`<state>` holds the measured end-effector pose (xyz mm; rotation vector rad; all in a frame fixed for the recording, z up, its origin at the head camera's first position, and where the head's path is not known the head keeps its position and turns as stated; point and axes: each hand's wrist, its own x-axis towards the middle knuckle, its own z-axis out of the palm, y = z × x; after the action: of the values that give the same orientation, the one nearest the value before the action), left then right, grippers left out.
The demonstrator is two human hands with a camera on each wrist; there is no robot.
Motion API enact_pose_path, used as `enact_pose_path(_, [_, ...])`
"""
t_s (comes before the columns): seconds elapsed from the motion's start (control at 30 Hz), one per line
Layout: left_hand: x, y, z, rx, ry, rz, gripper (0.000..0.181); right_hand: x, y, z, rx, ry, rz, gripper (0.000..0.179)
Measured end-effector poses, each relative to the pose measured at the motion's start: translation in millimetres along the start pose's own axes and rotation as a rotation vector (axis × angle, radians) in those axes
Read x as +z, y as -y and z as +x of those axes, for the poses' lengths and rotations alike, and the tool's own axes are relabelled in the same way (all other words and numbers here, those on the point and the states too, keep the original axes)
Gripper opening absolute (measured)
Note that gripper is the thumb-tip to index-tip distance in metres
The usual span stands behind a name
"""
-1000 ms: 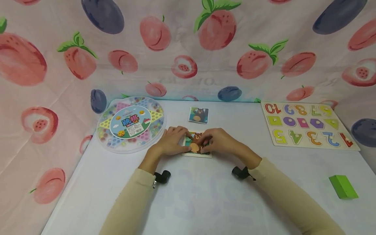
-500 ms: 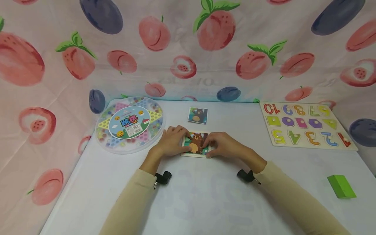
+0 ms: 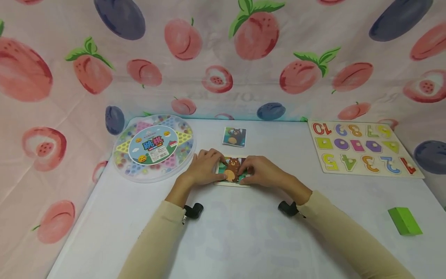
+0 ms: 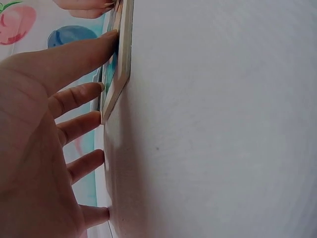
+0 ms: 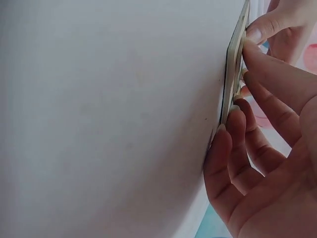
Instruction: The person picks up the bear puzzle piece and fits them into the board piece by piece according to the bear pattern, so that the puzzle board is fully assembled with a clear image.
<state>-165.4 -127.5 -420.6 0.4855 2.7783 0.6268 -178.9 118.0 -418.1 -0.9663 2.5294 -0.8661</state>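
A small bear jigsaw puzzle (image 3: 231, 168) in a pale wooden tray (image 3: 231, 185) lies mid-table in the head view. My left hand (image 3: 203, 168) rests at its left side, thumb on the picture and fingers spread by the far left corner. In the left wrist view, that thumb (image 4: 106, 44) presses the face near the tray's edge (image 4: 125, 64). My right hand (image 3: 263, 170) bends over the right part of the puzzle, thumb and forefinger pinching at a piece there. The right wrist view has its curled fingertips (image 5: 235, 111) along the tray's edge; the palm side hides most of the piece.
Behind the puzzle lies a bear picture card (image 3: 234, 137). A round Chinese checkers box (image 3: 155, 148) is at the left, a wooden number board (image 3: 366, 149) at the back right, and a green block (image 3: 405, 221) at the right. A fruit-print cloth (image 3: 223, 58) hangs behind the table.
My right hand shifted right, uncovering more of the bear, then came slightly back left over the puzzle's right part. My left hand stays put on the puzzle's left side.
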Motion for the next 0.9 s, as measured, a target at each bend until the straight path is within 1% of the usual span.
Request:
enact_pose_path(0.27, [0.1, -0.4, 0.8, -0.001, 0.011, 0.003, 0.046, -0.1, -0.4, 0.6, 0.032, -0.008, -0.009, 0.015])
enact_pose_path(0.5, [0.5, 1.2, 0.1, -0.002, -0.001, -0.005, 0.047, 1.8, -2.4, 1.4, -0.027, 0.024, 0.015, 0.018])
enact_pose_path(0.63, [2.4, 1.8, 0.9, 0.008, 0.003, -0.005, 0.046, 1.0, -3.3, 0.0, 0.001, 0.015, 0.014, 0.015])
enact_pose_path(0.77, [1.0, 0.7, 0.0, 0.017, 0.005, -0.002, 0.046, -0.7, -4.4, -0.6, 0.029, 0.002, 0.013, 0.012])
enact_pose_path(0.9, [-0.7, 0.7, -1.6, 0.014, -0.004, -0.002, 0.045, -1.7, -5.2, 0.8, 0.026, 0.010, 0.020, 0.016])
